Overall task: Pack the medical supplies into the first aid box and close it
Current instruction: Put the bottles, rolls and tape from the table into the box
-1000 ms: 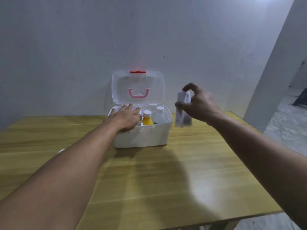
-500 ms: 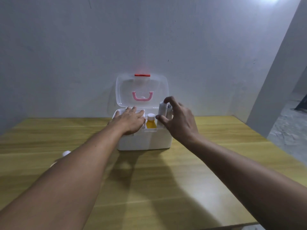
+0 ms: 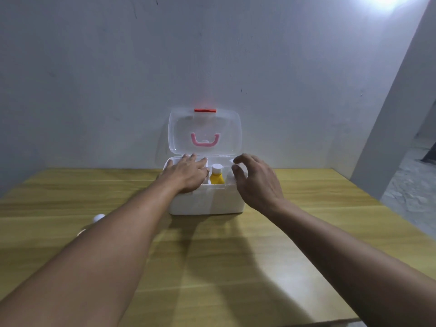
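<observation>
Steadying the first aid box [image 3: 207,201] at frame centre, our left hand [image 3: 188,172] lies flat, fingers spread; our right hand [image 3: 256,182] hovers, grip loosely spread, empty.

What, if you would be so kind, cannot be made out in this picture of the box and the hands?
- Left part of the box: head view, the left hand covers it.
- Right part: the right hand hides what sits beside the yellow bottle.
- White thing on the table: the left forearm hides most of it, too little shows to name.
- Whether either hand touches anything inside: not clear.
</observation>
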A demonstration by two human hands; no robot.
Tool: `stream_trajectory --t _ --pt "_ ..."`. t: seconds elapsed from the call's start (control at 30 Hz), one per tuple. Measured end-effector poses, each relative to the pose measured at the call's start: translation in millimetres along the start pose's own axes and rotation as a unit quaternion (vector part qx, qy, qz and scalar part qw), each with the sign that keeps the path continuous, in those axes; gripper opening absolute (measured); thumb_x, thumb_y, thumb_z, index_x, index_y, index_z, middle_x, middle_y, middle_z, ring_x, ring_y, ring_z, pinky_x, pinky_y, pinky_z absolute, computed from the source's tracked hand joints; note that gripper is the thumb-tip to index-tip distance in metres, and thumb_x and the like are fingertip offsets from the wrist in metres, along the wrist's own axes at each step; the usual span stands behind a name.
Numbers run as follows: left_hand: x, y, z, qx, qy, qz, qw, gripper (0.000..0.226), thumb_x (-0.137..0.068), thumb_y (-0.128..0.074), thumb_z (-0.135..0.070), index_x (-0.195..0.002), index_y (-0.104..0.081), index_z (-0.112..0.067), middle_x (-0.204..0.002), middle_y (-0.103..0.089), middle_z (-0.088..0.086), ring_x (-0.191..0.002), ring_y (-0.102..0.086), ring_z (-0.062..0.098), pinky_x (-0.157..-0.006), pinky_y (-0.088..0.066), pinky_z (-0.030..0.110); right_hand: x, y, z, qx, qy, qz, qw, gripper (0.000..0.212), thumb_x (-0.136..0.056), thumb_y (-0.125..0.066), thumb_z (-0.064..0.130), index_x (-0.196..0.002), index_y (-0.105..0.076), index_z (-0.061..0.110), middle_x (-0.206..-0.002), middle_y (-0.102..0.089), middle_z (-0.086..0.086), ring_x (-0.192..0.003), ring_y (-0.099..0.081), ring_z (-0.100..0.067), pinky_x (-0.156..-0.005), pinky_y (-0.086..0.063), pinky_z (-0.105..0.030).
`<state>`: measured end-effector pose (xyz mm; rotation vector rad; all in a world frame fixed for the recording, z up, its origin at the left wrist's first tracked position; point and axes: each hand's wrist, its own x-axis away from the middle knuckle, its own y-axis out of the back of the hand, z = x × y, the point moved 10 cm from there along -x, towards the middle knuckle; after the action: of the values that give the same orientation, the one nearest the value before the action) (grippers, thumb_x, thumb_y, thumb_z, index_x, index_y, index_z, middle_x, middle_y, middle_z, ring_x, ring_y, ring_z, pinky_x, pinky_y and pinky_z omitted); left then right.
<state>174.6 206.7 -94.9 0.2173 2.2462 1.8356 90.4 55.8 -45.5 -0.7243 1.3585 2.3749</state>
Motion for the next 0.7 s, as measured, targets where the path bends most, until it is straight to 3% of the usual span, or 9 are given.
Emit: stream_trajectory --t 0.1,0.23,0.33,0.47,0.57,0.7 --pt "9.0 17.1 -3.2 0.047 -0.009 -0.068 0.997 0.052 -0.101 -0.023 -0.034 -0.152 -0.027 -0.021 -0.162 -0.017 0.006 -0.150 -0.013 0.022 -0.119 -0.007 0.053 -3.3 -25.8 6.5 0.004 0.049 0.106 0.993 0.043 -0.100 -0.039 0.036 -0.141 -0.042 0.023 -0.157 -0.027 -0.005 -0.146 -0.020 -0.024 -0.115 -0.022 -0.037" --pt "27.0 46.7 -8.5 0.118 -0.049 -0.190 0.973 0.041 -0.100 -0.032 -0.025 -0.134 -0.051 -0.011 -0.146 -0.048 0.008 -0.135 -0.041 0.024 -0.113 -0.023 0.046 6.0 -52.3 6.1 0.074 0.081 0.186 0.976 0.055 -0.099 -0.026 0.050 -0.150 -0.017 0.033 -0.163 -0.001 -0.001 -0.149 -0.003 -0.025 -0.119 -0.011 -0.042" --pt "39.7 59.2 -1.6 0.154 -0.040 -0.222 0.962 0.040 -0.101 -0.034 -0.023 -0.135 -0.052 -0.010 -0.144 -0.051 0.009 -0.131 -0.047 0.027 -0.111 -0.028 0.042 7.5 -57.6 5.3 0.089 0.079 0.183 0.976 0.059 -0.097 -0.021 0.056 -0.151 -0.011 0.033 -0.163 0.001 0.001 -0.149 -0.001 -0.023 -0.119 -0.007 -0.041" --pt "59.6 65.7 26.8 0.133 0.007 -0.203 0.970 0.046 -0.095 -0.043 -0.022 -0.141 -0.048 -0.016 -0.145 -0.051 0.011 -0.132 -0.046 0.032 -0.110 -0.036 0.040 9.7 -58.1 5.7 0.113 0.090 0.171 0.975 0.066 -0.094 -0.023 0.062 -0.151 -0.009 0.032 -0.162 -0.001 -0.001 -0.149 -0.002 -0.025 -0.119 -0.007 -0.041" --pt "81.5 68.3 58.3 0.138 0.052 -0.193 0.970 0.047 -0.083 -0.048 -0.020 -0.128 -0.062 -0.020 -0.124 -0.066 0.014 -0.115 -0.059 0.034 -0.096 -0.049 0.041 10.1 -58.6 4.8 0.123 0.097 0.167 0.973 0.071 -0.091 -0.026 0.066 -0.150 -0.009 0.032 -0.162 -0.001 -0.002 -0.148 -0.007 -0.026 -0.119 -0.010 -0.041" --pt "110.7 59.6 105.4 0.138 0.128 -0.159 0.969 0.040 -0.079 -0.057 -0.014 -0.118 -0.070 -0.013 -0.120 -0.070 0.007 -0.114 -0.063 0.025 -0.099 -0.049 0.034 10.5 -57.0 7.1 0.128 0.099 0.162 0.973 0.071 -0.090 -0.034 0.065 -0.149 -0.012 0.032 -0.162 -0.004 -0.004 -0.147 -0.014 -0.028 -0.119 -0.014 -0.043"
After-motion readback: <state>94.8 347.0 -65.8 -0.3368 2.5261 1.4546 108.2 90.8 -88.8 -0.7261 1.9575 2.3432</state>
